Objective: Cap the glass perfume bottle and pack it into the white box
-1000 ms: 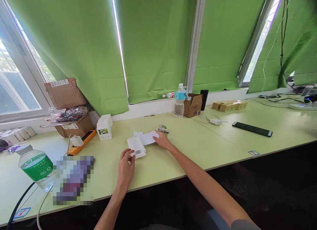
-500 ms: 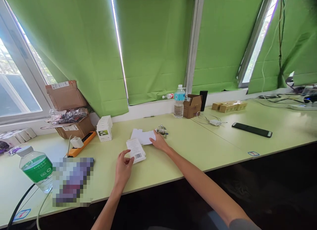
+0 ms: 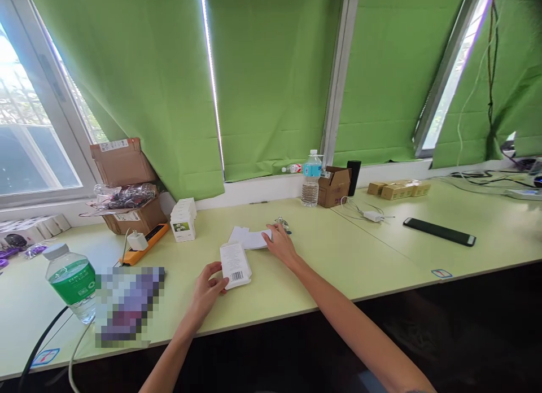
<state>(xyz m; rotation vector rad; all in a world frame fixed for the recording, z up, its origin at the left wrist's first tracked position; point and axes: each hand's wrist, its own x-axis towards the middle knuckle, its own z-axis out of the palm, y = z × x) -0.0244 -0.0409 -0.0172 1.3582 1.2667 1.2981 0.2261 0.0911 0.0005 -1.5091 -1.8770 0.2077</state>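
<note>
A flat white box [image 3: 235, 264] with a barcode and small print lies on the pale green table. My left hand [image 3: 206, 291] grips its left edge, the thumb at the lower corner and the fingers along the side. Just behind it lies a folded white card [image 3: 249, 239], partly overlapped by the box. My right hand [image 3: 280, 245] is at the card's right end, thumb by the card edge and fingers apart. Beyond those fingertips sits a small shiny cluster [image 3: 282, 223], partly hidden by the hand; its kind is unclear.
Stacked small white boxes [image 3: 183, 221] stand behind left, near an orange power strip [image 3: 146, 244] and an open carton [image 3: 139, 217]. A green-labelled bottle [image 3: 71, 283] is at front left. Further right are a water bottle [image 3: 311, 178], white charger [image 3: 373, 215] and black phone [image 3: 439, 231].
My left fingers have closed onto the box's left edge, and the box has turned slightly. The right fingers have shifted from the card toward the shiny cluster. The view has shifted slightly left.
</note>
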